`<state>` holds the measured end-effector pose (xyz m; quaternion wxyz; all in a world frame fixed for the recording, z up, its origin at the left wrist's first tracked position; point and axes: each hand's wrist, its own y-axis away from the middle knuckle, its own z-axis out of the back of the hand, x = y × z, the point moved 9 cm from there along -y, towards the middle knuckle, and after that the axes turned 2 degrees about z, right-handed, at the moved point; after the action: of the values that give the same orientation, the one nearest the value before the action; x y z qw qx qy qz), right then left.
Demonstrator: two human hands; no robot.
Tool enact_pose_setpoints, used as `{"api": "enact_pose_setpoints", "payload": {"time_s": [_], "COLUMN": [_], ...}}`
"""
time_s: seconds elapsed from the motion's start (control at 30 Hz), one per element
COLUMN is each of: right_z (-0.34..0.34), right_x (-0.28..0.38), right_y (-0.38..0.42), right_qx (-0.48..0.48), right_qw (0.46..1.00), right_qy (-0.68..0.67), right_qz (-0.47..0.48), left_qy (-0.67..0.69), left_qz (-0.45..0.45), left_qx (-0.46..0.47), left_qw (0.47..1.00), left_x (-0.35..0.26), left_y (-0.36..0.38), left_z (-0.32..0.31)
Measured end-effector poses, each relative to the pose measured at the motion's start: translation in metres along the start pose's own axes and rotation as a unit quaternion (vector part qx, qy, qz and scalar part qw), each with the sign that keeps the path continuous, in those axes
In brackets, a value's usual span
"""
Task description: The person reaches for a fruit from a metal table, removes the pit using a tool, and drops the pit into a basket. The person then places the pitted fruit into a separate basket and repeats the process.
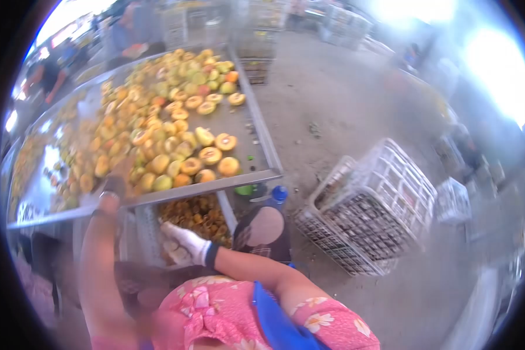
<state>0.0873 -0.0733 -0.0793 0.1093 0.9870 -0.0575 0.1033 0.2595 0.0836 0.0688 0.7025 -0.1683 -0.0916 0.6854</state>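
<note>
Halved and whole yellow-orange fruits (pixel 169 134) lie spread over a metal-edged table (pixel 262 131). My left hand (pixel 118 178), smeared by motion, reaches over the table's near edge beside the fruit; its fingers cannot be made out. Below that edge is my right hand (pixel 184 244) in a white glove, its fingers bent around something pale that I cannot make out. Just past the glove, a container holds many small brown-orange pieces (pixel 198 216), some of them hidden by my right hand.
White plastic crates (pixel 370 207) stand tilted on the floor to the right. A blue-capped bottle (pixel 279 194) and a dark seat with a round patch (pixel 262 227) are near the table corner. More crates (pixel 344 24) and people (pixel 46 79) appear farther back.
</note>
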Motion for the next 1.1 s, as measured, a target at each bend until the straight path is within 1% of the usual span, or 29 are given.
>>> {"api": "enact_pose_setpoints", "payload": {"time_s": [0.03,0.1,0.17,0.2,0.23,0.27,0.37,0.5,0.53,0.57,0.6,0.67,0.7,0.73,0.77,0.8,0.83,0.87,0.9,0.93,0.97,1.0,1.1], "right_z": [-0.007,-0.018,-0.008,0.005,0.001,0.006,0.019,0.013,0.024,0.032,0.012,-0.005,-0.042,-0.051,-0.062,-0.071,-0.076,-0.079,-0.076,-0.073,-0.072,-0.083,-0.1], "right_x": [0.002,0.0,-0.004,-0.008,-0.001,0.0,-0.004,-0.006,0.0,0.007,0.017,0.024,0.029,0.038,0.046,0.053,0.05,0.047,0.047,0.049,0.052,0.052,0.058], "right_y": [0.002,0.011,0.003,-0.009,0.0,-0.001,-0.014,-0.013,-0.022,-0.026,-0.013,0.014,0.042,0.038,0.037,0.038,0.042,0.047,0.046,0.045,0.043,0.046,0.05], "right_qx": [-0.037,-0.058,-0.058,-0.043,-0.12,-0.129,-0.139,-0.133,-0.143,-0.158,-0.178,-0.192,-0.235,-0.197,-0.165,-0.141,-0.171,-0.207,-0.224,-0.241,-0.22,-0.228,-0.212], "right_qw": [0.999,0.998,0.998,0.999,0.989,0.987,0.983,0.979,0.973,0.951,0.92,0.872,0.829,0.776,0.708,0.632,0.706,0.769,0.77,0.772,0.732,0.701,0.628], "right_qy": [-0.011,0.028,0.03,0.006,0.071,0.068,0.084,0.117,0.142,0.2,0.258,0.393,0.474,0.556,0.634,0.696,0.631,0.555,0.55,0.544,0.588,0.626,0.677], "right_qz": [0.012,0.014,0.01,0.009,0.055,0.071,0.087,0.102,0.115,0.176,0.234,0.22,0.185,0.221,0.263,0.309,0.273,0.242,0.233,0.224,0.264,0.254,0.319], "left_qy": [-0.001,0.008,0.029,0.042,0.051,0.065,0.104,0.147,0.154,0.158,0.153,0.109,0.083,0.183,0.291,0.4,0.494,0.742,0.914,0.908,0.903,0.909,0.909], "left_qz": [0.02,0.048,0.075,0.085,0.099,0.111,0.146,0.18,0.185,0.19,0.194,0.205,0.226,0.122,0.151,0.183,0.219,0.249,0.231,0.228,0.226,0.205,0.231], "left_qx": [0.003,0.002,-0.01,-0.018,-0.025,-0.032,-0.053,-0.092,-0.104,-0.114,-0.126,-0.153,-0.149,-0.284,-0.261,-0.245,-0.237,-0.199,-0.141,-0.138,-0.129,-0.117,-0.109], "left_qw": [1.0,0.999,0.997,0.995,0.994,0.991,0.982,0.968,0.965,0.962,0.961,0.961,0.959,0.933,0.908,0.864,0.807,0.59,0.301,0.322,0.341,0.344,0.33], "left_x": [0.002,0.006,0.011,0.013,0.014,0.015,0.014,0.005,-0.003,-0.007,-0.018,-0.045,-0.055,-0.057,-0.05,-0.044,-0.039,-0.04,-0.059,-0.063,-0.068,-0.072,-0.079], "left_y": [0.003,0.01,0.02,0.025,0.031,0.037,0.059,0.089,0.097,0.106,0.114,0.131,0.139,0.148,0.151,0.155,0.159,0.155,0.149,0.154,0.159,0.162,0.164], "left_z": [0.003,0.009,0.017,0.022,0.026,0.03,0.043,0.065,0.071,0.077,0.087,0.102,0.111,0.107,0.094,0.08,0.064,0.025,0.0,0.007,0.014,0.018,0.015]}}
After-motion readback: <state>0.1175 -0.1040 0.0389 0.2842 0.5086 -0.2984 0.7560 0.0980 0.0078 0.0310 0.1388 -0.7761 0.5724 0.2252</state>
